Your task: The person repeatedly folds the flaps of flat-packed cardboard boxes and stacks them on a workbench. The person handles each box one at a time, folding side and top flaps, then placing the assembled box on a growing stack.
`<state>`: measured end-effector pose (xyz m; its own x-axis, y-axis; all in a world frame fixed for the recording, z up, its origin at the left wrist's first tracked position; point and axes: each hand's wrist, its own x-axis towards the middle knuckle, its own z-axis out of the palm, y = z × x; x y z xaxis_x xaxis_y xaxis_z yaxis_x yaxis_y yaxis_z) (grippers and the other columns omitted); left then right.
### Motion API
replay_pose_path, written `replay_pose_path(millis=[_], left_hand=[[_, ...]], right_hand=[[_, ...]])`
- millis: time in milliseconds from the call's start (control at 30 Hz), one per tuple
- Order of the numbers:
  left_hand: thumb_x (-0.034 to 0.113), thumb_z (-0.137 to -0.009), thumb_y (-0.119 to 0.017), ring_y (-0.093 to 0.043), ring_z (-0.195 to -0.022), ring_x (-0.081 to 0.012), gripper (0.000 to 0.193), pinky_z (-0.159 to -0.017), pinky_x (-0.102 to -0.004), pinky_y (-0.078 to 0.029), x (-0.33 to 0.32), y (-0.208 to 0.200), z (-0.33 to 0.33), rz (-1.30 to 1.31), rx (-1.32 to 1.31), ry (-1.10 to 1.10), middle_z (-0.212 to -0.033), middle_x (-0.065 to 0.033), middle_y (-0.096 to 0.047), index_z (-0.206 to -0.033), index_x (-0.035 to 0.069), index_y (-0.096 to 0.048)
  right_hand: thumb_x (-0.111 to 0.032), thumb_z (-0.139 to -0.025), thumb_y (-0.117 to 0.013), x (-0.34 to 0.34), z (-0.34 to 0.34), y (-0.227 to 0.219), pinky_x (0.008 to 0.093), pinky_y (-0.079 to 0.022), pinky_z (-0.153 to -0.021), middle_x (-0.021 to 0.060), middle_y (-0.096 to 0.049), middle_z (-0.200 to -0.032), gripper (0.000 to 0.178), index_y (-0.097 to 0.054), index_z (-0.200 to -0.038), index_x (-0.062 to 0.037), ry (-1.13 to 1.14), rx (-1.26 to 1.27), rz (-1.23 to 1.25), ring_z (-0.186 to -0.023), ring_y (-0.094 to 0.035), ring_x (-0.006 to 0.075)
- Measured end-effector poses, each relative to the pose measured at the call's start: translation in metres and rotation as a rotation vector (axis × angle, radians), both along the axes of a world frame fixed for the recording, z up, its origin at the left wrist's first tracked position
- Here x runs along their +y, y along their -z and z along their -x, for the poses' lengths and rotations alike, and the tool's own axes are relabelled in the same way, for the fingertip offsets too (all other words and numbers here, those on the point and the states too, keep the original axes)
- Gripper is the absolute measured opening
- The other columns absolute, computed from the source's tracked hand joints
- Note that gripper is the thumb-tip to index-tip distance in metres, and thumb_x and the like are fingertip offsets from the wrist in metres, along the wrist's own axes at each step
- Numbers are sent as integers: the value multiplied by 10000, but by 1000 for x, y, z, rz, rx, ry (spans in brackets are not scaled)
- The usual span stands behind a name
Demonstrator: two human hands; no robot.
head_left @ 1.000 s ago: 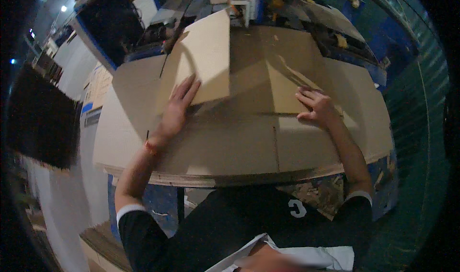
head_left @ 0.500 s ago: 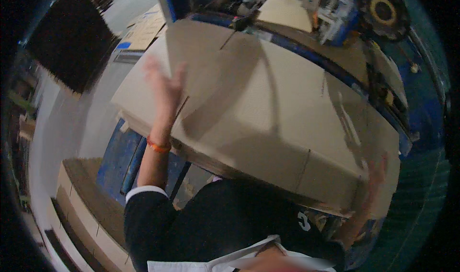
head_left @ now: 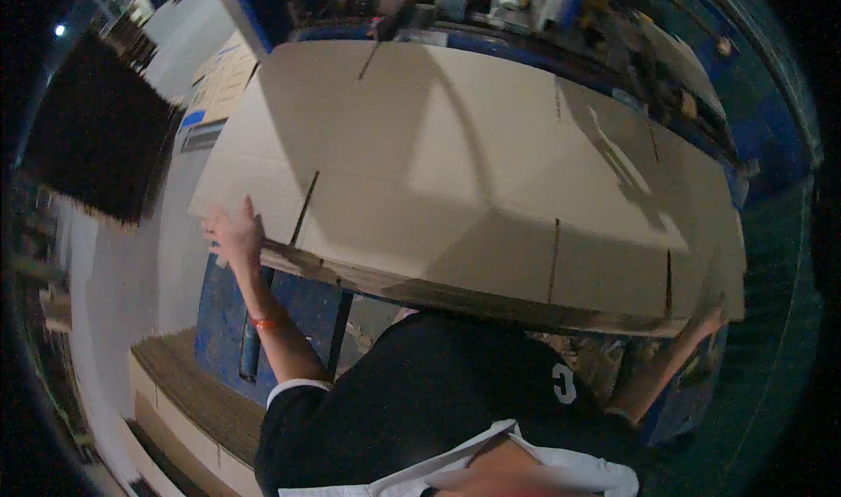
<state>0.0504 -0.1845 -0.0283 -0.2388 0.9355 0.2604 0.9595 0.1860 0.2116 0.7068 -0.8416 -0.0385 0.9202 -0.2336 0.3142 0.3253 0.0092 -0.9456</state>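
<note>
A stack of flat, slotted cardboard sheets [head_left: 394,217] lies across the space before me, its layered near edge close to my body. My left hand [head_left: 235,232], with an orange band on the wrist below it, is at the near left corner of the stack. Its thumb and fingers are spread, touching the corner. On the opposite side my right hand [head_left: 711,315] is against the near right corner. Blur and shadow hide its fingers, so its hold cannot be made out.
Beyond the stack runs blue machinery [head_left: 455,11] with metal parts. A blue metal surface [head_left: 219,322] shows below the stack's left part. More stacked cardboard [head_left: 180,401] stands at lower left, and a dark tall stack [head_left: 96,129] at far left. Green ribbed material [head_left: 771,348] lies right.
My left hand has come down from above the sheets to their near left corner. My right hand has moved to the near right corner. The stack now sits straighter across the view.
</note>
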Motion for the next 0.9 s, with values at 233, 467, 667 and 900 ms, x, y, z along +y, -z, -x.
replay_pose_path(millis=[233,467,667,900], left_hand=[[218,-865,-536,-475,-1103,-284,534,-956,-372,-360,42,-15,26,-557,-952,548,-1211,-233,-460,-1257,-90,-346],[42,-832,-542,-548,-926,-213,283,-815,-308,-446,13,-55,-2,-162,-1760,417,-1040,-118,-544,-1105,-15,-492],[54,-836,-556,-557,-961,-221,246,-863,-347,-434,-89,-65,-59,-189,-1313,654,-1065,-123,-573,-1075,-5,-567],[13,-699,-578,-420,-1236,-281,511,-1064,-440,-250,-129,-95,-121,33,-92,1575,-1292,-91,-494,-1189,159,-574]], right_hand=[[-99,-785,-605,66,41,-138,376,-431,-837,154,-499,-1202,535,-405,-1250,73,145,15,-53,-1007,-511,248],[-47,-809,-587,111,206,-166,322,-390,-916,165,-488,-1246,495,-411,-1253,82,100,-435,195,-1093,-488,233],[-69,-747,-654,170,277,-87,447,-443,-913,132,-636,-1045,200,-650,-947,-66,-604,-859,1031,-1050,-570,326],[-134,-767,-636,199,257,-81,450,-409,-956,62,-583,-1173,300,-621,-1066,-153,-831,-926,1127,-1137,-514,279]])
